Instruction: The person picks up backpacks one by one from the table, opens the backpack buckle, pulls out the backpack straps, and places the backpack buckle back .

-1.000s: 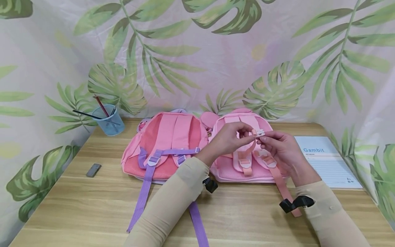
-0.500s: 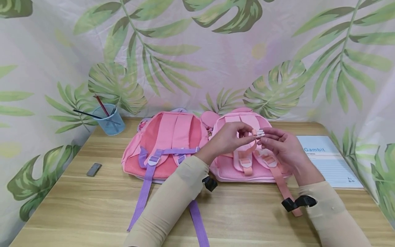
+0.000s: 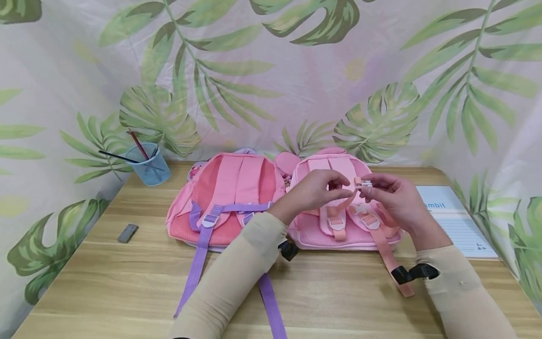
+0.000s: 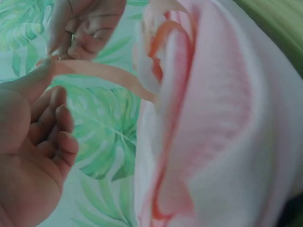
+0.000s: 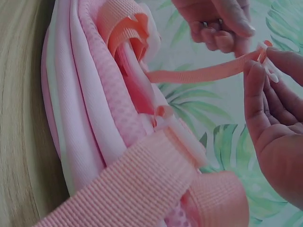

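A pink backpack (image 3: 306,235) lies on its front at the right, straps facing up. From it rises a thin peach chest strap (image 5: 199,75) that ends in a small white buckle piece (image 3: 366,184) with prongs. My right hand (image 3: 395,200) pinches this buckle end between thumb and fingertips, holding the strap taut above the bag. Just left of it, my left hand (image 3: 317,190) hovers with thumb and index finger spread, the fingertips close to the strap end and nothing between them. In the left wrist view, the left thumb overlaps the buckle end and partly hides it.
A coral backpack (image 3: 262,183) with purple straps (image 3: 199,268) lies to the left. Further left are a blue pencil cup (image 3: 152,172) and a grey eraser-like block (image 3: 128,233). A notebook (image 3: 457,230) lies at the right, and a leaf-print cloth (image 3: 296,84) hangs behind the table.
My left hand has let go of the strap end and its fingers have parted. My right hand now pinches the buckle and has drawn it slightly right.
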The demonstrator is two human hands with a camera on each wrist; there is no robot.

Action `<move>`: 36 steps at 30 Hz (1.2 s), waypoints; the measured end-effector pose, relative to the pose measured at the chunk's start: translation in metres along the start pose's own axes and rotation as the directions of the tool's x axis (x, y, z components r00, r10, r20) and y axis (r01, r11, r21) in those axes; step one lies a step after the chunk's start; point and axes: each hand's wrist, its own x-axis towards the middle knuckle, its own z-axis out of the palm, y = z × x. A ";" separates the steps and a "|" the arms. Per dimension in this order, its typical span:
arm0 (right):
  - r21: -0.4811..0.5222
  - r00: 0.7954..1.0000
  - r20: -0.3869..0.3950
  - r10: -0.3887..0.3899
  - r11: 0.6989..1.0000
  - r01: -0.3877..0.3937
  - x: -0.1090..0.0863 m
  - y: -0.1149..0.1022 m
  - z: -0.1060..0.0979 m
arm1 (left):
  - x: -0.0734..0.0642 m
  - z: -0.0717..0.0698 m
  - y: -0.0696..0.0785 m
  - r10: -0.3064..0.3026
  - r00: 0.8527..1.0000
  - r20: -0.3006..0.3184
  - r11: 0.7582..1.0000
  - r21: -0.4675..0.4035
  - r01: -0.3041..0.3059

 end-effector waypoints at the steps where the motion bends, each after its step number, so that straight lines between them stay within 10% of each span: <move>1: -0.014 1.000 -0.008 0.004 1.000 -0.004 0.000 0.001 -0.001 | 0.000 0.001 -0.002 -0.016 1.000 0.024 1.000 0.006 0.016; 6: 0.000 0.999 -0.033 0.043 0.999 -0.043 -0.001 0.002 -0.005 | 0.000 0.008 -0.012 -0.053 0.993 0.102 0.998 0.041 0.049; 15: 0.367 0.999 0.031 0.036 0.929 -0.045 0.000 0.002 -0.004 | 0.001 0.020 -0.024 -0.091 0.989 0.120 0.992 0.103 0.078; 36: 0.448 0.998 0.053 0.041 0.892 -0.061 -0.004 -0.001 -0.003 | -0.004 0.032 -0.031 -0.106 0.986 0.125 0.976 0.205 0.079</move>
